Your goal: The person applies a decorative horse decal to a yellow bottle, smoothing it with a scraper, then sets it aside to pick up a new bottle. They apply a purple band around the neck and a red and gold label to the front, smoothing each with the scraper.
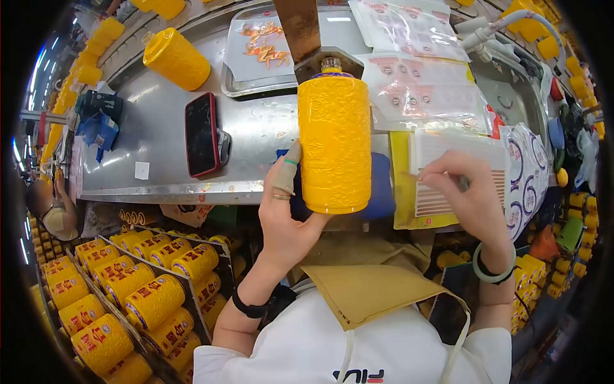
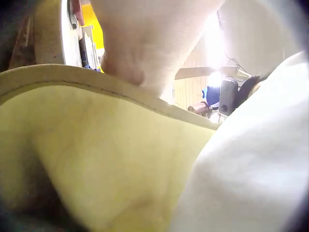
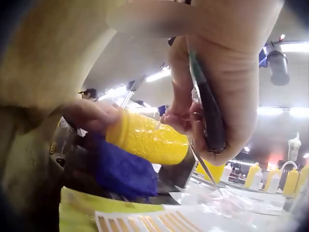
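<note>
In the head view a yellow embossed bottle lies with its bare neck at a metal bracket. My left hand holds it by the lower left side; one finger wears a beige cover. A blue padded block sits beneath the bottle. My right hand, right of the bottle, has thumb and forefinger pinched together over the sheet of brown strips. In the right wrist view it grips a slim pointed metal tool with a dark handle. The left wrist view shows mostly apron and sleeve.
Left on the steel bench are a phone and another yellow bottle. A tray with orange-gold pieces stands behind. Printed sheets lie at the right, before a sink. Crates of yellow bottles stand lower left.
</note>
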Demonstrator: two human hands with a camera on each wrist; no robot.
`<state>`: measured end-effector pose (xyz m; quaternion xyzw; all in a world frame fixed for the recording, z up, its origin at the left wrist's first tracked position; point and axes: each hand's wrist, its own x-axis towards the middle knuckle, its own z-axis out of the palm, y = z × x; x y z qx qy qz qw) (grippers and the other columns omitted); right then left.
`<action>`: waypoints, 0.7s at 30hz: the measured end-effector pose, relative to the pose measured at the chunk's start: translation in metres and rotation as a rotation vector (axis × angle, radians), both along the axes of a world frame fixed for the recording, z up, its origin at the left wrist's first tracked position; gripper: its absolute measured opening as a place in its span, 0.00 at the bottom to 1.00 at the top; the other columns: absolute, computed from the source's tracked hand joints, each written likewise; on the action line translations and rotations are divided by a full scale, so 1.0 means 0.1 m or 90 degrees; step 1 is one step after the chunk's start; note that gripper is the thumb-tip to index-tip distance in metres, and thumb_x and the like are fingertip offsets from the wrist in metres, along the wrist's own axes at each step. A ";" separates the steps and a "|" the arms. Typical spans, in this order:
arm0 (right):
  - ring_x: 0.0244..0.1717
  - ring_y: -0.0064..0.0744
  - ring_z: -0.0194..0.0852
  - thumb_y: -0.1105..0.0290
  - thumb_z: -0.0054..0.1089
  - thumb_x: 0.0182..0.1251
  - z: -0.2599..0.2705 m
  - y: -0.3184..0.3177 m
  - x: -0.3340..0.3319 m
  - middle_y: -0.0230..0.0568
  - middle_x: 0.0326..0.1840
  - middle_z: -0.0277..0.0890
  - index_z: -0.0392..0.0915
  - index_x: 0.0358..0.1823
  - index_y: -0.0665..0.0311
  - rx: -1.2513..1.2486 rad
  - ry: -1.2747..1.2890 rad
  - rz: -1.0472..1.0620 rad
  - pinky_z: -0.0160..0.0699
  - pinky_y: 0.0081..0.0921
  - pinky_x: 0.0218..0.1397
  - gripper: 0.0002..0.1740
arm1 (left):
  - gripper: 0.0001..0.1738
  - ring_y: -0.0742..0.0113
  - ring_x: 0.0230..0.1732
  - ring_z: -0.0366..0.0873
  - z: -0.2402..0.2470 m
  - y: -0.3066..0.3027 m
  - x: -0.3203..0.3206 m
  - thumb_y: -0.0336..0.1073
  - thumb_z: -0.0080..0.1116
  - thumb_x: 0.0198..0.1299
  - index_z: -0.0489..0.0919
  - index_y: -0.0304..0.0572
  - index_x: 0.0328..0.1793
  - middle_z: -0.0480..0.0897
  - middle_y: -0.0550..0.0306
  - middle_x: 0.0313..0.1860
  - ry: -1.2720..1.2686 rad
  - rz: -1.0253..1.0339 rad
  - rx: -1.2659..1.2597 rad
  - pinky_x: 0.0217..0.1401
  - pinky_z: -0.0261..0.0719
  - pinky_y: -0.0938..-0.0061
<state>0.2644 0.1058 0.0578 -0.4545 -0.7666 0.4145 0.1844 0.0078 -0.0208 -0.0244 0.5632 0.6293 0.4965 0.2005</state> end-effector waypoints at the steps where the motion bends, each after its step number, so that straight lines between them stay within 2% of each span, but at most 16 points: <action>1: 0.38 0.34 0.81 0.76 0.66 0.69 0.01 -0.06 -0.05 0.44 0.35 0.84 0.86 0.41 0.72 -0.040 0.045 0.008 0.75 0.29 0.44 0.05 | 0.48 0.49 0.75 0.74 -0.01 -0.01 -0.05 0.29 0.78 0.55 0.66 0.30 0.82 0.76 0.40 0.75 0.018 -0.020 -0.024 0.80 0.67 0.60; 2: 0.38 0.34 0.81 0.76 0.66 0.69 0.03 -0.12 -0.11 0.44 0.35 0.84 0.86 0.41 0.72 -0.044 0.045 0.009 0.75 0.29 0.44 0.05 | 0.49 0.52 0.77 0.73 -0.02 -0.03 -0.08 0.29 0.77 0.57 0.64 0.29 0.83 0.76 0.41 0.75 0.036 -0.038 -0.050 0.80 0.67 0.62; 3: 0.37 0.34 0.80 0.77 0.66 0.69 0.07 -0.17 -0.18 0.44 0.35 0.84 0.86 0.41 0.72 -0.048 0.058 0.016 0.75 0.29 0.43 0.05 | 0.48 0.40 0.74 0.73 -0.03 -0.04 -0.09 0.34 0.75 0.57 0.64 0.32 0.83 0.72 0.41 0.79 -0.021 -0.061 -0.092 0.86 0.55 0.50; 4: 0.37 0.34 0.80 0.78 0.66 0.69 0.09 -0.21 -0.23 0.44 0.35 0.84 0.86 0.40 0.72 -0.052 0.073 0.025 0.75 0.28 0.43 0.04 | 0.48 0.40 0.74 0.73 -0.02 -0.04 -0.09 0.34 0.75 0.57 0.64 0.32 0.83 0.72 0.41 0.79 -0.019 -0.057 -0.094 0.86 0.55 0.50; 7: 0.33 0.30 0.75 0.77 0.70 0.67 0.12 -0.34 -0.38 0.40 0.32 0.80 0.86 0.39 0.70 -0.079 0.132 0.059 0.72 0.26 0.39 0.03 | 0.52 0.42 0.79 0.67 -0.01 -0.07 -0.11 0.38 0.75 0.60 0.58 0.30 0.85 0.71 0.41 0.79 0.076 -0.073 -0.084 0.88 0.45 0.45; 9: 0.29 0.27 0.69 0.75 0.72 0.66 0.18 -0.41 -0.47 0.37 0.28 0.75 0.85 0.38 0.69 -0.112 0.179 0.105 0.68 0.26 0.34 0.04 | 0.53 0.42 0.80 0.66 -0.01 -0.09 -0.13 0.38 0.75 0.59 0.57 0.30 0.86 0.70 0.40 0.80 0.088 -0.085 -0.094 0.88 0.44 0.46; 11: 0.29 0.27 0.69 0.75 0.71 0.67 0.09 -0.46 -0.54 0.37 0.29 0.75 0.85 0.37 0.69 -0.111 0.179 0.101 0.68 0.26 0.34 0.05 | 0.54 0.41 0.81 0.64 0.03 -0.10 -0.13 0.38 0.75 0.59 0.55 0.30 0.86 0.69 0.40 0.80 0.099 -0.099 -0.103 0.88 0.44 0.46; 14: 0.28 0.27 0.69 0.74 0.71 0.68 -0.06 -0.49 -0.56 0.37 0.29 0.76 0.84 0.36 0.69 -0.126 0.167 0.080 0.68 0.26 0.33 0.05 | 0.56 0.41 0.83 0.61 0.15 -0.11 -0.10 0.38 0.75 0.60 0.53 0.27 0.87 0.66 0.36 0.82 0.021 -0.117 -0.148 0.88 0.43 0.47; 16: 0.28 0.27 0.70 0.74 0.71 0.68 -0.14 -0.49 -0.53 0.38 0.30 0.77 0.85 0.37 0.69 -0.115 0.154 0.054 0.70 0.26 0.34 0.06 | 0.55 0.51 0.88 0.53 0.19 -0.17 -0.06 0.28 0.68 0.63 0.46 0.28 0.89 0.54 0.40 0.88 -0.125 -0.154 -0.164 0.88 0.50 0.59; 17: 0.28 0.27 0.70 0.74 0.71 0.68 -0.15 -0.50 -0.52 0.38 0.30 0.77 0.85 0.37 0.69 -0.117 0.154 0.052 0.70 0.26 0.34 0.06 | 0.54 0.53 0.88 0.51 0.16 -0.18 -0.06 0.25 0.66 0.63 0.44 0.28 0.89 0.52 0.42 0.89 -0.154 -0.161 -0.140 0.88 0.47 0.59; 18: 0.29 0.27 0.71 0.73 0.71 0.68 -0.16 -0.49 -0.52 0.38 0.30 0.77 0.85 0.37 0.69 -0.111 0.153 0.049 0.70 0.26 0.34 0.06 | 0.54 0.53 0.88 0.51 0.15 -0.17 -0.03 0.25 0.66 0.63 0.44 0.28 0.89 0.52 0.42 0.89 -0.154 -0.163 -0.142 0.88 0.47 0.59; 20: 0.29 0.28 0.71 0.73 0.71 0.68 -0.17 -0.48 -0.51 0.38 0.30 0.78 0.85 0.37 0.69 -0.105 0.152 0.043 0.70 0.27 0.34 0.06 | 0.54 0.49 0.86 0.56 0.15 -0.13 0.06 0.31 0.72 0.62 0.49 0.25 0.87 0.59 0.38 0.85 -0.234 -0.100 -0.098 0.87 0.52 0.58; 21: 0.29 0.28 0.71 0.73 0.71 0.68 -0.15 -0.48 -0.52 0.38 0.30 0.78 0.85 0.37 0.69 -0.113 0.153 0.044 0.71 0.27 0.34 0.06 | 0.53 0.54 0.89 0.47 0.16 -0.14 0.07 0.23 0.63 0.64 0.44 0.31 0.90 0.50 0.43 0.90 -0.234 -0.121 -0.137 0.89 0.46 0.58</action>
